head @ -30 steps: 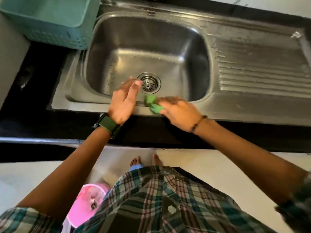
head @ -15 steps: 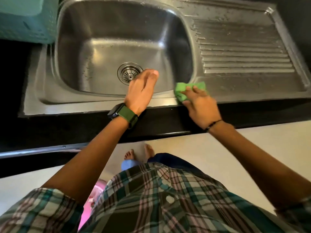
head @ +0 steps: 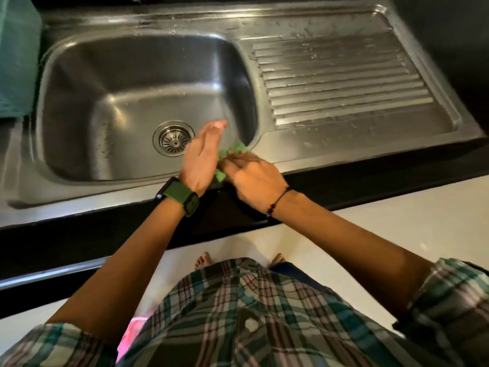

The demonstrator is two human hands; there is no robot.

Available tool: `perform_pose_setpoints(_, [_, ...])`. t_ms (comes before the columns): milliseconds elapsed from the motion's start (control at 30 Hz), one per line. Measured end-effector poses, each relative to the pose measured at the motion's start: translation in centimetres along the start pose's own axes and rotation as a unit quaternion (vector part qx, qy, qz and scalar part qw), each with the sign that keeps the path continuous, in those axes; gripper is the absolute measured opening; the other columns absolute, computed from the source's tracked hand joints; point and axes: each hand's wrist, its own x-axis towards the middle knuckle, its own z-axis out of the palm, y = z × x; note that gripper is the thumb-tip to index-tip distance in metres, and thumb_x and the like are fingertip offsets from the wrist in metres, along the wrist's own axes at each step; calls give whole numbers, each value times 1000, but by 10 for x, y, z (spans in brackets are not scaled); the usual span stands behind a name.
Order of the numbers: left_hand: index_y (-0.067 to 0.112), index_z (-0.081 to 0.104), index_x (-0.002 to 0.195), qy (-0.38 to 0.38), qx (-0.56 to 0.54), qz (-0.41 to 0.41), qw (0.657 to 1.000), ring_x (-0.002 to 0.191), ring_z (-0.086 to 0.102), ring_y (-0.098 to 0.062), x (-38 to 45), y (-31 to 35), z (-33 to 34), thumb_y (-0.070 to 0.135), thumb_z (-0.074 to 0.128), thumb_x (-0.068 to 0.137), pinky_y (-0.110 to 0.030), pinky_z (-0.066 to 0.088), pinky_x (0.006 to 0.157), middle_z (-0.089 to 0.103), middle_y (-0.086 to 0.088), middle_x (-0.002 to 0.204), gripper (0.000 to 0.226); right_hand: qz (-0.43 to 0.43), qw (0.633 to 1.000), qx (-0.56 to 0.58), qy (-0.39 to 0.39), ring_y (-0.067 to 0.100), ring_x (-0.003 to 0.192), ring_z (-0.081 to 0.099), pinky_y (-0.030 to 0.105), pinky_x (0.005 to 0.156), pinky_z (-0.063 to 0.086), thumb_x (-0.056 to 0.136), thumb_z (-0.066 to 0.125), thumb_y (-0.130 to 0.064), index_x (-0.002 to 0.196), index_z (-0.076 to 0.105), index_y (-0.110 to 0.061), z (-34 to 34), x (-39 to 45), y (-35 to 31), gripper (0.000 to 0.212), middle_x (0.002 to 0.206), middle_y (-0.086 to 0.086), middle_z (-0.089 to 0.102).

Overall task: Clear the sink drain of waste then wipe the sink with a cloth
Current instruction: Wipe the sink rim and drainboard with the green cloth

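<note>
A steel sink (head: 79,144) fills the upper view, its round drain strainer (head: 172,138) in the basin floor. A small green cloth (head: 232,152) lies on the sink's front rim, right of the drain. My right hand (head: 251,178) holds it there, fingers curled over it. My left hand (head: 202,154), with a green watch on the wrist, is edge-on with straight fingers, right beside the cloth and touching it. Most of the cloth is hidden between the two hands.
A ribbed, wet drainboard (head: 341,83) extends to the right of the basin. A teal basket (head: 16,56) stands at the left edge. The black counter front (head: 79,234) runs below the sink. A pink bucket (head: 132,332) shows on the floor near my feet.
My right hand has slid the green cloth left along the front rim, back beside my left hand. The two hands, apart half a second ago, now meet at the cloth.
</note>
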Motion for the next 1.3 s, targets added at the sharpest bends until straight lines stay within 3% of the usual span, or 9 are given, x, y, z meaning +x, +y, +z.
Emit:
perform_pose_setpoints(167, [13,53,118,-66,77,27,995,100,45,-8,19,19,66,31,29,99,-9,27,75,57,-4,118,36,56,998,5,-2,35,124,51,42,111,31,81,57,2,124,55,-3,-21,-59,118,43,128,23,57])
perform_pose_setpoints(367, [13,36,135,-29,92,8,995,131,37,-29,33,24,102,35,30,98,-38,30,108,40,-14,141,44,247,969,19,-7,43,122,49,48,106,35,88,54,-4,130,51,-8,-42,-112,221,42,137,23,48])
perform_pose_setpoints(500, [14,29,140,9,76,10,997,135,33,-24,33,24,103,33,29,99,-29,25,105,35,-10,147,46,309,948,38,72,42,122,45,47,105,29,90,49,-10,127,50,-1,-22,-92,196,38,134,25,50])
perform_pose_setpoints(667, [15,28,140,11,78,34,996,135,34,-28,30,29,105,41,26,92,-47,30,111,34,-13,148,54,222,973,27,54,32,137,28,41,111,21,90,43,-24,134,43,-13,0,-28,127,45,145,15,39])
perform_pose_setpoints(833, [8,44,129,153,-33,-15,988,117,48,-27,32,27,93,39,29,82,-22,39,93,48,-17,133,58,33,998,54,-4,28,144,16,38,118,7,92,41,-20,142,31,-16,8,23,76,51,152,7,30])
perform_pose_setpoints(933, [12,42,132,85,38,6,996,117,46,-16,29,26,97,40,29,85,-17,34,94,48,-12,136,56,5,999,33,3,24,142,22,34,115,15,89,46,-13,140,36,-20,-2,-2,119,53,152,4,31])
perform_pose_setpoints(1067, [13,39,135,24,106,38,993,132,39,-25,25,26,99,43,29,88,-42,32,109,42,-12,142,57,91,996,20,8,19,142,25,36,116,16,90,46,-14,138,39,-22,-21,-43,205,50,151,3,33])
perform_pose_setpoints(1200, [13,40,133,21,140,59,988,113,44,-13,23,26,102,42,29,89,-27,33,92,46,-13,138,55,262,965,14,29,39,129,39,48,107,33,92,45,-14,135,43,-22,-38,-81,279,44,147,10,38])
perform_pose_setpoints(1300, [13,41,132,28,156,60,986,104,41,-9,26,25,105,44,28,87,-26,31,88,49,-14,134,56,338,938,26,69,45,121,43,52,97,41,91,46,-15,131,45,-11,-33,-74,265,41,141,21,41])
